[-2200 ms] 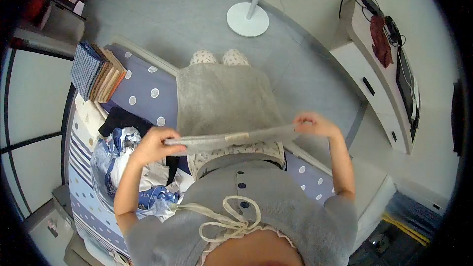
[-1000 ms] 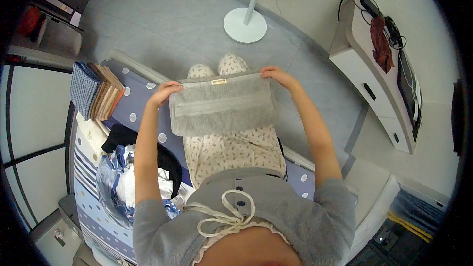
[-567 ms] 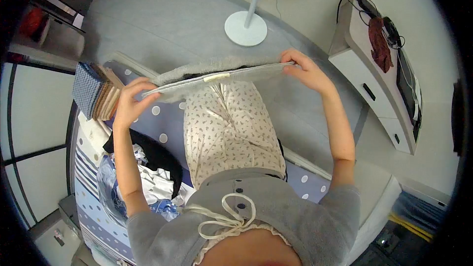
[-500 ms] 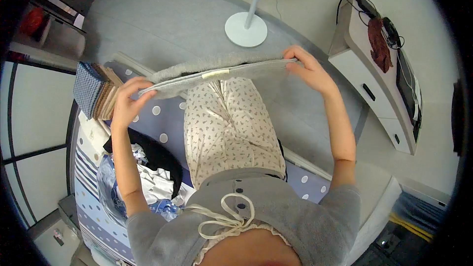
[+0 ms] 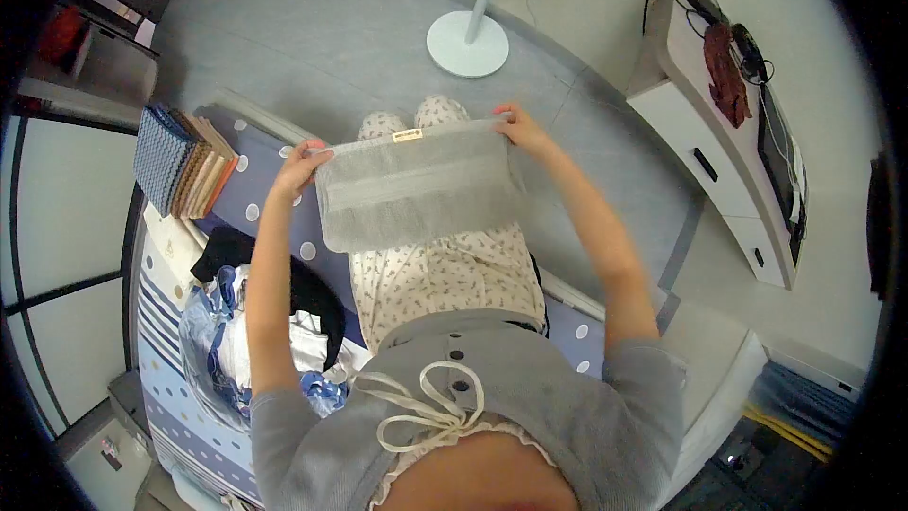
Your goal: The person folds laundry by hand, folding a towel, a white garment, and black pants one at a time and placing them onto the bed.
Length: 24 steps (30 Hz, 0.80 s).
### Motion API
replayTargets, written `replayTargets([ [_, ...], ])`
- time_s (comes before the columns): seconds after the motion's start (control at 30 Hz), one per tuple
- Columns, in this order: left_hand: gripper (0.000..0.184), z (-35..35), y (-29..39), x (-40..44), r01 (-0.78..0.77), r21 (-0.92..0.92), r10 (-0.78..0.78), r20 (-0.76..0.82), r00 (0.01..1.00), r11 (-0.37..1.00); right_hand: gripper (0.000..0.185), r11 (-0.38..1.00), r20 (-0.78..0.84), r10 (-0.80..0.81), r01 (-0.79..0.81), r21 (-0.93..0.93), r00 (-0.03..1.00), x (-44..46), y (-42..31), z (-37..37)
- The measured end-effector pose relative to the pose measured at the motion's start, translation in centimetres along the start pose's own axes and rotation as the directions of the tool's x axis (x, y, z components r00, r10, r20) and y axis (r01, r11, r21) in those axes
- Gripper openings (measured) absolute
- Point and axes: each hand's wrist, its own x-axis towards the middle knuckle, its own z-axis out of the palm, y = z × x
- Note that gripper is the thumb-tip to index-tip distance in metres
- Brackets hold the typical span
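Observation:
A grey towel (image 5: 416, 185), doubled over and with a small cream label on its far edge, hangs over my lap. My left hand (image 5: 301, 168) pinches its far left corner. The far right corner is gripped by my right hand (image 5: 520, 128), thumb and fingers closed on the edge. Beneath the towel are my patterned trousers (image 5: 440, 274), with the knees showing past its far edge. Left of my left hand stands a stack of folded towels (image 5: 194, 166) in blue, brown and beige.
On the bed (image 5: 170, 378) to my left lie a clear plastic bag (image 5: 203, 341) with white and blue cloth and a black item (image 5: 317, 303). A white stand base (image 5: 468, 43) is on the floor ahead. A drawer cabinet (image 5: 700, 147) with cables stands right.
The towel has swung from edge-on to lying broad side up over my lap. Both hands have moved closer together, the right one leftward, still holding the corners.

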Motion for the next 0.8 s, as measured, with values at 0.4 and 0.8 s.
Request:
replayTargets([
  [0.4,0.054,3.2,-5.2,1.7,0.149,-0.118,-0.173,-0.231,0.957,0.982,0.065,0.899,-0.383,0.235,-0.349,-0.263,0.893,-5.1,-1.2,6.0],
  [0.8,0.078,3.8,-3.6,-2.0,0.219,0.022,-0.212,-0.166,0.963,0.976,0.051,0.856,-0.458,0.017,-0.249,-0.453,0.889,-6.0,-0.9,7.5],
])
